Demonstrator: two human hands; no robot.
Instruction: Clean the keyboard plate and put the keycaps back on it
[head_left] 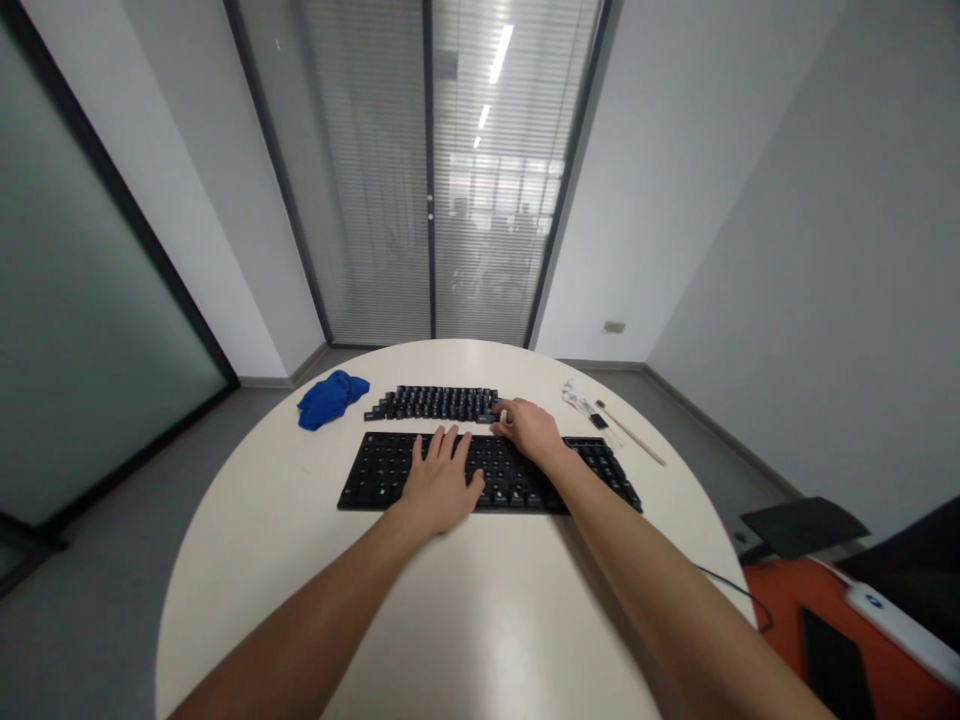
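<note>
A black keyboard [375, 470] lies on the round table, many of its keycaps off. My left hand [441, 485] rests flat on the keyboard's left-middle part, fingers spread, holding nothing. Behind the keyboard, loose black keycaps [442, 403] stand in several neat rows. My right hand [529, 428] reaches over the keyboard to the right end of these rows. Its thumb and fingers are closed around a keycap there, mostly hidden by the fingers. Some keycaps are still on the keyboard's near edge and right side.
A crumpled blue cloth [330, 398] lies at the left on the pale table [480, 600]. To the right are a thin stick-like brush [637, 438] and a clear packet [577, 395] with a small black piece. A cable [724, 578] runs off the right edge towards an orange chair [780, 600].
</note>
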